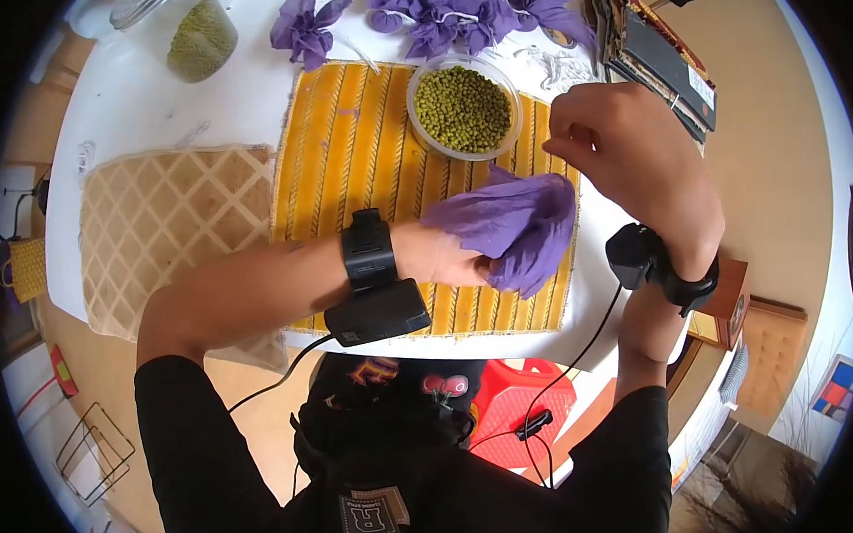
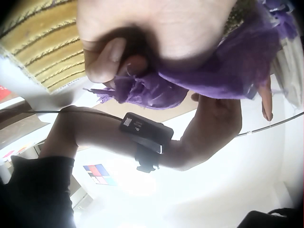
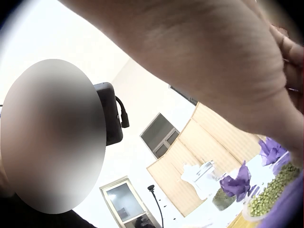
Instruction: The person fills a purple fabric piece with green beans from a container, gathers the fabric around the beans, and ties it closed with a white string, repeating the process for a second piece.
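My left hand (image 1: 450,256) grips a thin purple cloth (image 1: 524,221), bunched with its loose ends hanging past the fingers over the yellow striped mat (image 1: 347,156). In the left wrist view, the thumb and fingers curl into the cloth (image 2: 237,66). My right hand (image 1: 619,128) is raised just beyond the cloth, near the mat's right edge, fingers loosely bent, with nothing visible in them. Close to both hands stands a round clear tub (image 1: 509,141) of green mung beans (image 1: 463,105). White strings (image 1: 561,69) lie behind the right hand.
Tied purple cloth bundles (image 1: 474,16) and a single one (image 1: 310,31) lie along the far side. A second container of green beans (image 1: 203,44) is at the far left. A beige lattice mat (image 1: 171,228) covers the left side; stacked books (image 1: 659,61) stand far right.
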### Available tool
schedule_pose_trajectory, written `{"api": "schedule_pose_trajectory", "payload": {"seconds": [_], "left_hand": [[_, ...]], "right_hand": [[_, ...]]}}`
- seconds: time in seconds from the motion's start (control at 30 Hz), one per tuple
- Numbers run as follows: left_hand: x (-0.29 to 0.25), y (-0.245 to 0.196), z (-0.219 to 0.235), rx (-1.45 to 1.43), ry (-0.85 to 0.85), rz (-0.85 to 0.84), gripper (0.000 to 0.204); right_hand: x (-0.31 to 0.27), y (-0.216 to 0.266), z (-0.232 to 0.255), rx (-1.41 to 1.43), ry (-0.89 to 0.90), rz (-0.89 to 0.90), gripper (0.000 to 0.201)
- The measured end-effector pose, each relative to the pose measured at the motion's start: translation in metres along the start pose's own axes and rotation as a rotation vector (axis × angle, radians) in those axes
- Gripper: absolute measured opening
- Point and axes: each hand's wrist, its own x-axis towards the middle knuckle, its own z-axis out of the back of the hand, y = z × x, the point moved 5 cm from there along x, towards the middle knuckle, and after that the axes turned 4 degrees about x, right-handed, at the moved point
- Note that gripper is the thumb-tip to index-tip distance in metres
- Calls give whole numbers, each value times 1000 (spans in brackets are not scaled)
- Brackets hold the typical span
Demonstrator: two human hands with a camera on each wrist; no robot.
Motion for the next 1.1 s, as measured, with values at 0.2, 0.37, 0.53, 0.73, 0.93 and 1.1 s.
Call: {"api": "schedule_pose_trajectory", "payload": {"seconds": [0.2, 0.37, 0.53, 0.73, 0.93, 1.1], "left_hand": [[-9, 24, -38, -297, 109, 5, 53], [-8, 14, -36, -1502, 99, 839, 41], [0, 21, -54, -1973, -12, 817, 29], [5, 12, -57, -2062, 329, 708, 31], [20, -5, -36, -1675, 186, 909, 35], [27, -7, -30, -1700, 157, 815, 42]], "right_hand": [[-34, -2, 1, 406, -193, -18, 38], [-48, 3, -49, 719, -93, 117, 62], [-59, -2, -63, 814, -91, 51, 43], [-69, -25, -80, 1179, -153, -175, 30], [-70, -31, -78, 1324, -230, -132, 31], [-72, -39, -79, 1497, -276, -136, 31]]}}
